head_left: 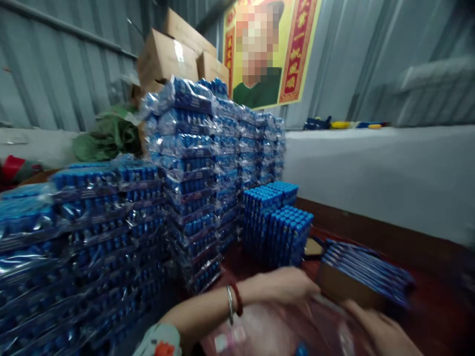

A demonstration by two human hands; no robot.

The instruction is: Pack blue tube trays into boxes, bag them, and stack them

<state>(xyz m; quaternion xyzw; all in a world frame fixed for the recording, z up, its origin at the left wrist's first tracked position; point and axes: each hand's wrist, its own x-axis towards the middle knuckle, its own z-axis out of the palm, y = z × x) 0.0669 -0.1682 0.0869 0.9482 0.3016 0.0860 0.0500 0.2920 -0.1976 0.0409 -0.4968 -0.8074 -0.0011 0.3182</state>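
Low in the picture, my left hand [293,286] reaches across to the right, its fingers closed at the upper edge of a clear pinkish plastic bag [267,324]. A silver bangle and a red beaded bracelet circle that wrist. At the lower right, my right hand [365,316] is at the bag's right side, blurred, with its fingers partly out of sight. A small blue object [301,350] shows at the bottom edge. Just beyond the hands lies a cardboard box [347,287] with a row of flat blue packs [367,269].
Tall stacks of plastic-wrapped blue packs [189,163] fill the left and middle. Unwrapped blue blocks [287,232] stand beyond my left hand. Cardboard boxes [174,57] top the stack. A white ledge [378,173] runs along the right, beneath a poster [272,89].
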